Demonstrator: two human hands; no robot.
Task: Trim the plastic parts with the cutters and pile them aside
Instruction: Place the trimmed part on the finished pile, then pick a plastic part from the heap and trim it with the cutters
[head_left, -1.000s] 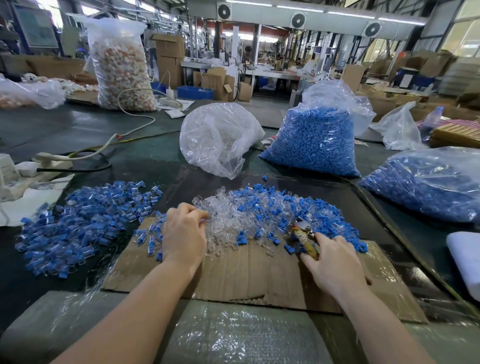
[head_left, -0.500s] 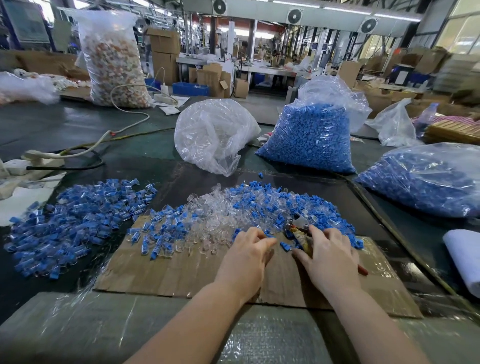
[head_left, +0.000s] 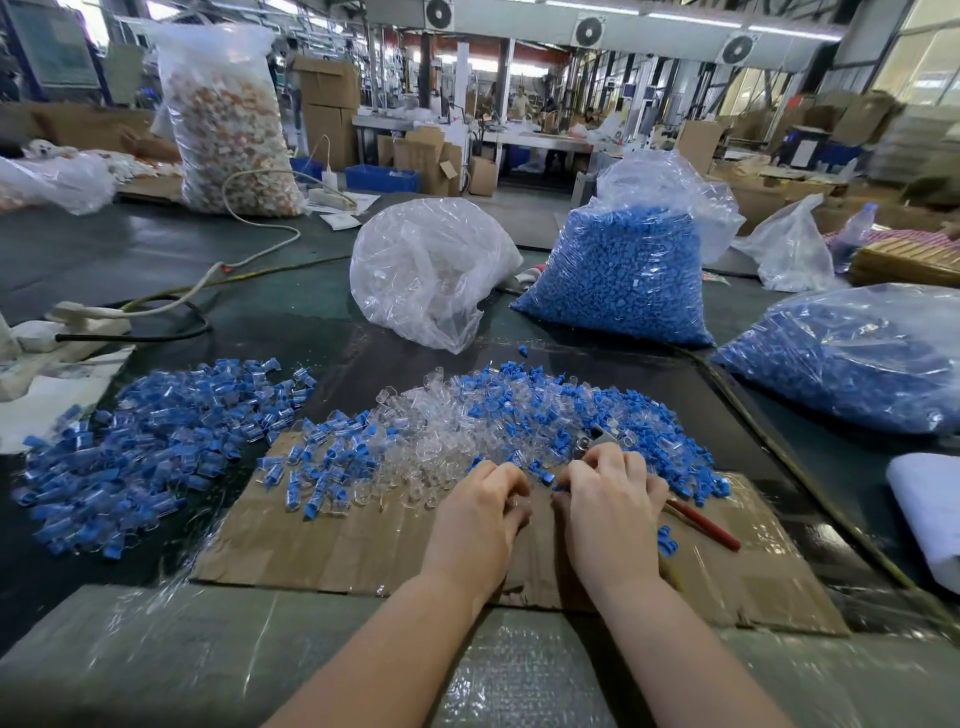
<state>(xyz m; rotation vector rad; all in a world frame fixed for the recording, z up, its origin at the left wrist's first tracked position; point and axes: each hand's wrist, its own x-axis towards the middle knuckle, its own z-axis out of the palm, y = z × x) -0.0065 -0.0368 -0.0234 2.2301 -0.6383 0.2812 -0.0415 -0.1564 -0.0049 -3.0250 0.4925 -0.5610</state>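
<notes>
I see both forearms reaching forward over the cardboard sheet, hands close together, knuckles up. My right hand is curled around the cutters, whose long axis runs from the metal head beyond the fingers back to the red handle trailing right. My left hand has its fingers curled, probably pinching one clear part; I can't confirm. Just past the fingertips lies one mixed pile; left, one trimmed pile.

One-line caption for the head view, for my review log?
Both hands meet over cardboard: right hand grips red-handled cutters, left hand pinches a plastic part beside them.
</notes>
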